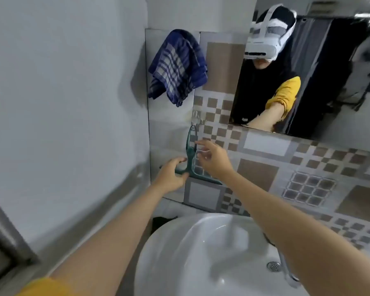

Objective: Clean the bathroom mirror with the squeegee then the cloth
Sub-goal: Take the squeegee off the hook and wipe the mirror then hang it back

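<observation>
A green squeegee point(190, 155) hangs by its handle loop from a clear wall hook point(195, 120) on the tiled wall, blade down. My left hand point(171, 174) grips the left part of its blade bar. My right hand point(213, 159) hovers just right of the handle with fingers spread, holding nothing. A blue checked cloth point(177, 67) hangs on the wall above the hook. The mirror point(329, 86) fills the upper right and reflects a person with a headset and a yellow sleeve.
A white sink point(201, 253) lies below my arms, with a metal tap point(286, 268) and a drain at its right. A plain white wall meets the tiles at the left. A grey frame edge runs along the lower left.
</observation>
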`<state>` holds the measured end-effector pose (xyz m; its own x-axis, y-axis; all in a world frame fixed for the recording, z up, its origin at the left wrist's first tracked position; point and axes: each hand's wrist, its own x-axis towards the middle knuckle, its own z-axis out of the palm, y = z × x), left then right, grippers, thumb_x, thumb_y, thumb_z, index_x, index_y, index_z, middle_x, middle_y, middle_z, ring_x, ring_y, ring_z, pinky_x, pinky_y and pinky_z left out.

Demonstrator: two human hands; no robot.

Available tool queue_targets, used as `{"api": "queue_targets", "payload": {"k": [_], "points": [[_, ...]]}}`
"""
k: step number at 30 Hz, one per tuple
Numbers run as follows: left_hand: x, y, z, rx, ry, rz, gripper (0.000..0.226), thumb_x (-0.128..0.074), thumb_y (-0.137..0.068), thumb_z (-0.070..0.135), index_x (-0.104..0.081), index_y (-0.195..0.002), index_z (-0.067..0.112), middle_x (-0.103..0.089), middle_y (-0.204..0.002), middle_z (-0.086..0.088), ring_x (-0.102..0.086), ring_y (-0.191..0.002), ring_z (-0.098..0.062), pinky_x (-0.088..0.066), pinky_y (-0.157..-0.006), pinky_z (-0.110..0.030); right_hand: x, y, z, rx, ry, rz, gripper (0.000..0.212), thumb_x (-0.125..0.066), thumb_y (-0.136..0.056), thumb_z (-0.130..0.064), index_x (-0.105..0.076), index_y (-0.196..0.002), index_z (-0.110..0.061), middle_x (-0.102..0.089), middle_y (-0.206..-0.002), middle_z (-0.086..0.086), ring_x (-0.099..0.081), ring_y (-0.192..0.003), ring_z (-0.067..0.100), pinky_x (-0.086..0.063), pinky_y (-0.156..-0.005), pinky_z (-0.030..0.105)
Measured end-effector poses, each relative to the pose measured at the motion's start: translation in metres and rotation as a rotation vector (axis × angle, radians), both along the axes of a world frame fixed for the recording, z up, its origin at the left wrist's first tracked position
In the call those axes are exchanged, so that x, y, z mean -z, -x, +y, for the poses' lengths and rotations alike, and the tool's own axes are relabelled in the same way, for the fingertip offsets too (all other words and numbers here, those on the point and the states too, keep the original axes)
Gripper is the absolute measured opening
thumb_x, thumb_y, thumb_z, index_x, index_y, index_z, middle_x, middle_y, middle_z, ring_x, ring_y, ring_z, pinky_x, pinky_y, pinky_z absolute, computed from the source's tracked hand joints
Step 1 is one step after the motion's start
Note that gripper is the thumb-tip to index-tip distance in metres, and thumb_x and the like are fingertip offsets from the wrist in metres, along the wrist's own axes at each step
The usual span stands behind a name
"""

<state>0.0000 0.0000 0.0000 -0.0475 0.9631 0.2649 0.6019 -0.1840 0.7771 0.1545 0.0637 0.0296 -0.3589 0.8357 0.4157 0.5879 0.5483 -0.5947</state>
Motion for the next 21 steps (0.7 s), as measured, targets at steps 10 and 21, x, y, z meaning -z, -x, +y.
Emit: {"api": "queue_targets", "payload": {"k": [10, 21], "points": [[0.012, 0.019, 0.043, 0.174, 0.022, -0.124, 0.044, -0.062, -0.086, 0.014, -0.048, -0.127, 0.02, -0.05, -0.131, 0.005, -0.043, -0.115, -0.009, -0.032, -0.094, -0.022, 0.005, 0.02, 0.018, 0.08, -0.014, 0.083, 0.032, -0.066, -0.086, -0.002, -0.068, -0.115, -0.016, -0.071, -0.102, 0.001, -0.066, -0.09, 0.011, -0.054, -0.087, 0.024], [0.007, 0.014, 0.03, 0.104, -0.105, -0.41, 0.026, -0.063, -0.081, 0.001, -0.054, -0.097, 0.02, -0.06, -0.1, 0.007, -0.058, -0.096, -0.005, -0.047, -0.081, -0.019, -0.014, 0.021, -0.003, 0.025, -0.086, 0.156, 0.028, -0.07, -0.083, -0.001, -0.071, -0.108, -0.013, -0.071, -0.092, -0.002, -0.067, -0.082, 0.008, -0.056, -0.081, 0.02]]}}
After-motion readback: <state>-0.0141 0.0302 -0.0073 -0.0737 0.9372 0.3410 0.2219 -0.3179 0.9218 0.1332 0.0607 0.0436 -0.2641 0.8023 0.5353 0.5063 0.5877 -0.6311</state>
